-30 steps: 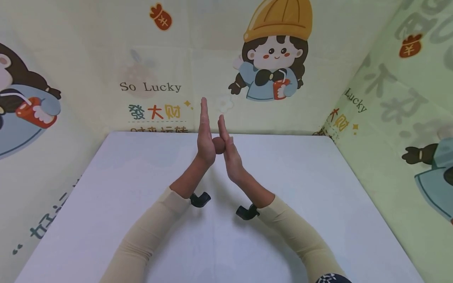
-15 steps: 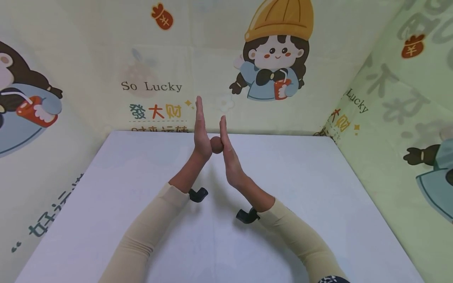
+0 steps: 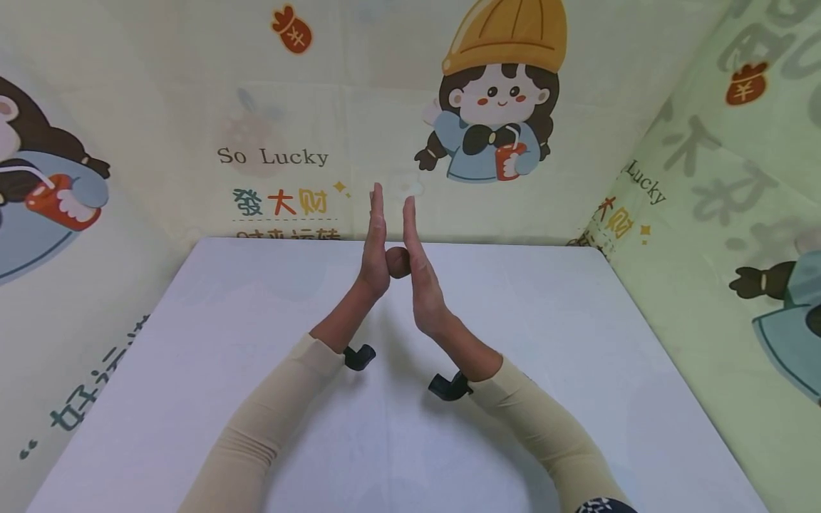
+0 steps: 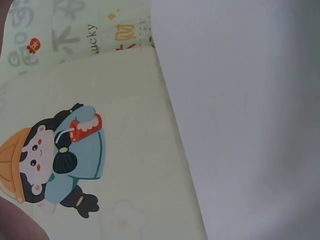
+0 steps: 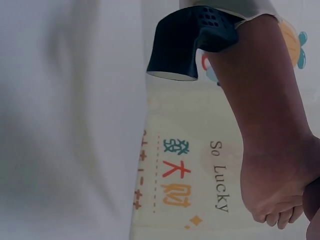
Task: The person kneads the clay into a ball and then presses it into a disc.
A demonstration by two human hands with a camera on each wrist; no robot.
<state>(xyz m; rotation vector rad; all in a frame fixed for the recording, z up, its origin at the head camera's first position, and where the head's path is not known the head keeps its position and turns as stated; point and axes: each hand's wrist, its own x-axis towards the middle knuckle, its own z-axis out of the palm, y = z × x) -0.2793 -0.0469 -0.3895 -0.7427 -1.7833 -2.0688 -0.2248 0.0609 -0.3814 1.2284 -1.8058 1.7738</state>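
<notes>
Left hand (image 3: 373, 251) and right hand (image 3: 420, 274), fingers straight, palms pressing a small brown round ball (image 3: 398, 262) between them. Hands raised over the white surface (image 3: 577, 342). No curled grip on it.

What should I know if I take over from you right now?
Left hand: flat, fingers straight up, palm pressing the brown ball.
Right hand: flat too, pressing the ball from the other side.
The ball sits between both palms, held up above the white table.
Done: the lump looks roughly round.
Left: probably more rolling; how smooth it is can't be seen.
</notes>
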